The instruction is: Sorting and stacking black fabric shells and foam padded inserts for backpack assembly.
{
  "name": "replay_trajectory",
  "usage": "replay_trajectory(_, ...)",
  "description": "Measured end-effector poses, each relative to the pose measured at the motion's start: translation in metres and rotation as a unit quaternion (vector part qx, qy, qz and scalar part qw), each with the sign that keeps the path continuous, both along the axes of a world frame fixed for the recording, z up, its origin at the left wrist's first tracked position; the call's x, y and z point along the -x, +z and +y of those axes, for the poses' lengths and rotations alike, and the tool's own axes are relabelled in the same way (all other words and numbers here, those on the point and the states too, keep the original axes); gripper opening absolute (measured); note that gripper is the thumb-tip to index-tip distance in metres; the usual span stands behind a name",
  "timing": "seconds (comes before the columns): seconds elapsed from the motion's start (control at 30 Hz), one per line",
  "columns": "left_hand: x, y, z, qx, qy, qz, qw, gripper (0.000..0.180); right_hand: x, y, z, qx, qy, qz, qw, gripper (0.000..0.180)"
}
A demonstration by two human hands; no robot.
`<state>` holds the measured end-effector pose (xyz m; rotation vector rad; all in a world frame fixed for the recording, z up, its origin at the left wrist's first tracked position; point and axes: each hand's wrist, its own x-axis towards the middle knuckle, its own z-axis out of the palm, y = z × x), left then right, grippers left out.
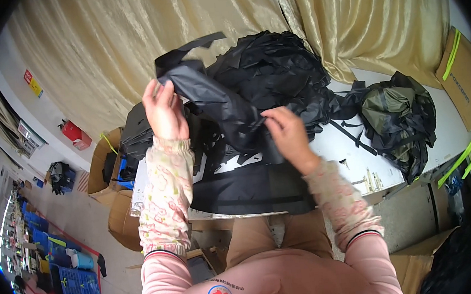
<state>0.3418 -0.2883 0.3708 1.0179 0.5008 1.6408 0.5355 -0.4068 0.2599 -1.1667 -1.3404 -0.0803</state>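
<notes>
Cloth [202, 88], black, spans the gap between the hands: the left hand [165, 109] pinches its upper part, fingers curled, while the right hand [289, 135] grips its lower part between thumb and fingers. Below lies a dark panel [234, 191] on the table [331, 148]; beyond rises a black heap [281, 64].

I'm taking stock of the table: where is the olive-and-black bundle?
In the head view, the olive-and-black bundle lies on the right part of the white table, right of the large black pile.
</notes>
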Motion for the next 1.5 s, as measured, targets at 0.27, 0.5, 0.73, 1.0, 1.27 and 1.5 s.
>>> replay_trajectory(0.27,-0.024,-0.02,-0.058,-0.481,-0.195,0.445,0.729,0.061,-0.033,0.108,-0.058,0.17,0.081,-0.392,0.901,0.014)
replay_trajectory(0.5,-0.052,-0.058,-0.034,-0.143,-0.606,0.485,0.614,0.043,-0.025,0.14,-0.089,0.193,-0.007,-0.533,0.824,0.008)
replay_trajectory(0.73,-0.073,-0.078,-0.056,-0.21,-0.597,0.392,0.668,0.046,-0.032,0.148,-0.096,0.177,-0.015,-0.529,0.83,0.006)
replay_trajectory(1.0,-0.036,-0.071,-0.036,-0.178,-0.594,0.492,0.611,0.029,-0.062,0.168,-0.1,0.166,-0.065,-0.484,0.857,0.006)
replay_trajectory(1.27,0.073,-0.13,0.048,-0.107,-0.37,0.645,0.66,0.016,-0.143,0.079,-0.078,0.268,-0.009,-0.361,0.893,0.011)
replay_trajectory(1.5,0.124,-0.137,0.025,-0.209,0.039,0.643,0.736,0.015,-0.136,0.028,-0.095,0.22,-0.006,-0.298,0.929,0.013)
